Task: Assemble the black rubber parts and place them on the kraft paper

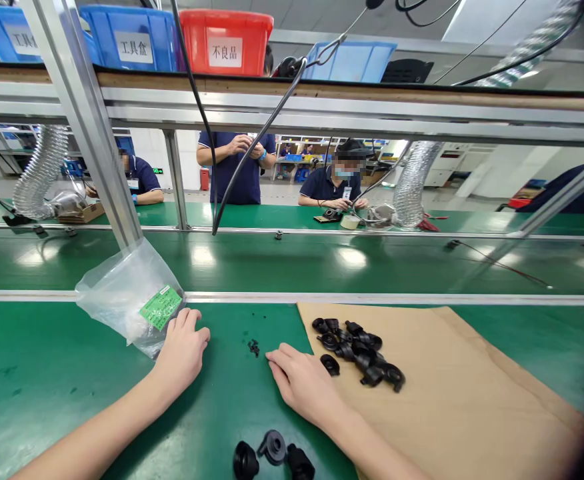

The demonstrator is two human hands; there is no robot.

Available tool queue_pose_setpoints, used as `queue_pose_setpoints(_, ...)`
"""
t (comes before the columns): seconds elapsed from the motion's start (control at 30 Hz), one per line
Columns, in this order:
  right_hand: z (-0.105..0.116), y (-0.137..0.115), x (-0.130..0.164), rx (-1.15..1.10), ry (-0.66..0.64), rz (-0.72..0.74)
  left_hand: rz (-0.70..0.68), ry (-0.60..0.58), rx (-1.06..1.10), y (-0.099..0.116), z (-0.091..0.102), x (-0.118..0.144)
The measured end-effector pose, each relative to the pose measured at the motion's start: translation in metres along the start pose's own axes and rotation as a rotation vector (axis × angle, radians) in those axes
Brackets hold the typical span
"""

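My left hand [182,350] rests at the right edge of a clear plastic bag [117,293] with a green label [161,307]; its fingers are loosely bent and apart, holding nothing visible. My right hand [305,380] lies just right of a small pile of tiny black parts [254,347] on the green bench. Its thumb and forefinger come together at the tips, and anything between them is too small to make out. Beyond its knuckles, several black plastic fittings [362,350] are heaped on brown cardboard [452,373]. Three similar black pieces [273,447] sit at the near edge.
A metal post [89,127] rises behind the bag. Black cables [262,133] hang down from above. An overhead shelf [322,110] carries blue bins [127,37] and a red bin [225,43]. Across the green line, several people work beside flexible ducts [412,187].
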State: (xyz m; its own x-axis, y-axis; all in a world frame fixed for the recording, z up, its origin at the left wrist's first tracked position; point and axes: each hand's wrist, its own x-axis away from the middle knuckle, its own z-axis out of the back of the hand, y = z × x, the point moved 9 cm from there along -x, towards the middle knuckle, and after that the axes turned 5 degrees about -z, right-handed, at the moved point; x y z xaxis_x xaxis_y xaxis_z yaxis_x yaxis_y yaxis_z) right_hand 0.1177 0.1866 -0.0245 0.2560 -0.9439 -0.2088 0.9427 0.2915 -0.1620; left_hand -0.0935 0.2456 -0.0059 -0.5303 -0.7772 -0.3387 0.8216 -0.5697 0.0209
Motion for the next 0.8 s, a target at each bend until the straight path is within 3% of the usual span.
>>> queue_pose_setpoints(0.13,0.003,0.005,0.001,-0.089,-0.027,-0.072,-0.023,0.050,-0.010,0.005,0.005,0.001)
queue_pose_setpoints(0.2,0.003,0.006,0.001,-0.114,-0.042,-0.086,-0.032,0.078,0.109,0.018,0.012,0.003)
queue_pose_setpoints(0.27,0.004,0.005,0.001,-0.139,-0.046,-0.093,-0.046,0.063,0.373,0.038,0.016,0.007)
queue_pose_setpoints(0.33,0.006,0.002,0.002,-0.207,-0.034,-0.094,0.003,-0.036,0.762,0.061,0.007,0.013)
queue_pose_setpoints(0.43,0.012,-0.007,0.004,-0.427,0.020,-0.071,0.270,-0.209,1.390,0.085,-0.030,0.027)
queue_pose_setpoints(0.53,0.017,-0.020,0.008,-0.671,0.057,-0.001,0.450,-0.220,1.776,0.095,-0.056,0.034)
queue_pose_setpoints(0.67,0.021,-0.033,0.014,-0.810,0.067,0.086,0.473,-0.182,1.935,0.094,-0.064,0.031)
queue_pose_setpoints(0.8,0.019,-0.034,0.014,-0.825,0.075,0.086,0.451,-0.198,1.941,0.096,-0.059,0.029)
